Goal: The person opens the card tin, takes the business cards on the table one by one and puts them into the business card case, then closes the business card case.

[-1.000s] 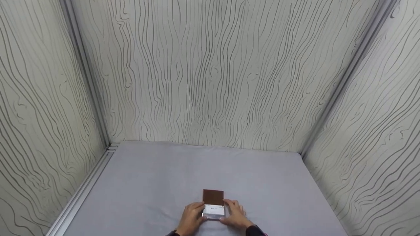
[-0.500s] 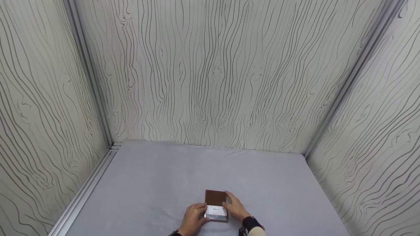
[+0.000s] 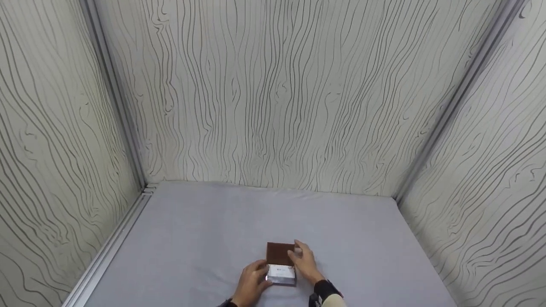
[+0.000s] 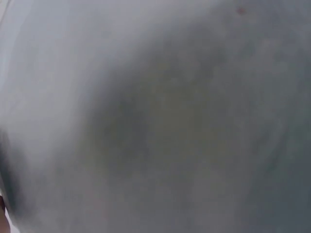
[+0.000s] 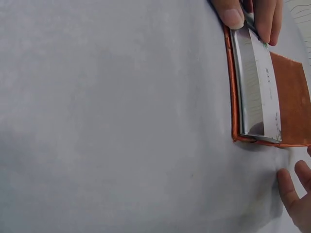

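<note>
A brown card case (image 3: 276, 254) lies on the grey cloth with its lid folded back. Its near half has a shiny metal clip (image 5: 250, 82) over a white card (image 5: 267, 85). My left hand (image 3: 251, 281) grips the left side of this half; in the right wrist view its thumb (image 5: 232, 17) presses on the metal. My right hand (image 3: 305, 263) is at the lid's right edge, index finger by the far corner and thumb in front of the lid. In the right wrist view its fingers (image 5: 287, 190) look spread and loose. The left wrist view is a grey blur.
A grey cloth (image 3: 222, 226) covers the tabletop. Wood-patterned panels (image 3: 277, 94) rise behind and on both sides, with metal rails (image 3: 123, 128) at the corners.
My right hand has left the near right edge of the case and moved away from me along the lid to its far corner. The left hand has kept its grip.
</note>
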The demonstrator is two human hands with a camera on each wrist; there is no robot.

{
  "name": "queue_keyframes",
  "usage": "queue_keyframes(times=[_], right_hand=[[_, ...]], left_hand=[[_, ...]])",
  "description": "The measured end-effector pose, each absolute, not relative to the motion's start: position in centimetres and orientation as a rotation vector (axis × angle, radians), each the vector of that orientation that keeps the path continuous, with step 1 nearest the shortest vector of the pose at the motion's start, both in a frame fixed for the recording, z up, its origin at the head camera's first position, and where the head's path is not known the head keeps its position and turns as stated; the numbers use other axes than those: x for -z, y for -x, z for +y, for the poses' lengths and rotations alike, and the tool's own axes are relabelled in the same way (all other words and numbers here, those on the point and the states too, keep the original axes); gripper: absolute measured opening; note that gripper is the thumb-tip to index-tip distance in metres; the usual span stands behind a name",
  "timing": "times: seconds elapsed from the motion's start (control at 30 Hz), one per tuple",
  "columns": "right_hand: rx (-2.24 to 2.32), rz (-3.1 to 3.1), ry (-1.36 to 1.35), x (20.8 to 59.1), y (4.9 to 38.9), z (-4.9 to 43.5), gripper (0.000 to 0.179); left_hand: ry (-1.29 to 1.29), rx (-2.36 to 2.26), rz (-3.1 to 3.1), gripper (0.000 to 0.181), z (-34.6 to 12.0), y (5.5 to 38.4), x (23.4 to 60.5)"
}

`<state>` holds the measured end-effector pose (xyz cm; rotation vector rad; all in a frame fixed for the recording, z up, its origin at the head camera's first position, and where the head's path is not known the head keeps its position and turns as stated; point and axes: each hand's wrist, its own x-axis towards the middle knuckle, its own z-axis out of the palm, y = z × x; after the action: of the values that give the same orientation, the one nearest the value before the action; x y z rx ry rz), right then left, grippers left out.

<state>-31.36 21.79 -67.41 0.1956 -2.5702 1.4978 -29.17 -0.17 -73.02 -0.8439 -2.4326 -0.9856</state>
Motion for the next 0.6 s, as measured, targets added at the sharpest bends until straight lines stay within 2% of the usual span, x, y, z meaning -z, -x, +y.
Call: queue_keyframes(times=[0.3,0.47,0.6], right_hand=[[-1.591,-2.487,-0.132,67.5,31.5,22.4,0.024],[-1.676,-2.605,-0.228,67.5,30.9,23.2,0.03],[-1.556,-2.735,-0.424,67.7,30.2,24.1,0.031]], left_hand=[[0.821,0.985,-2.384,0.04,-0.1,29.2,73.2],[0.815,1.014,-2.4,0.04,-0.1,29.2,73.2],[0.793,1.043,-2.458,0.04,-0.1,29.3,73.1]])
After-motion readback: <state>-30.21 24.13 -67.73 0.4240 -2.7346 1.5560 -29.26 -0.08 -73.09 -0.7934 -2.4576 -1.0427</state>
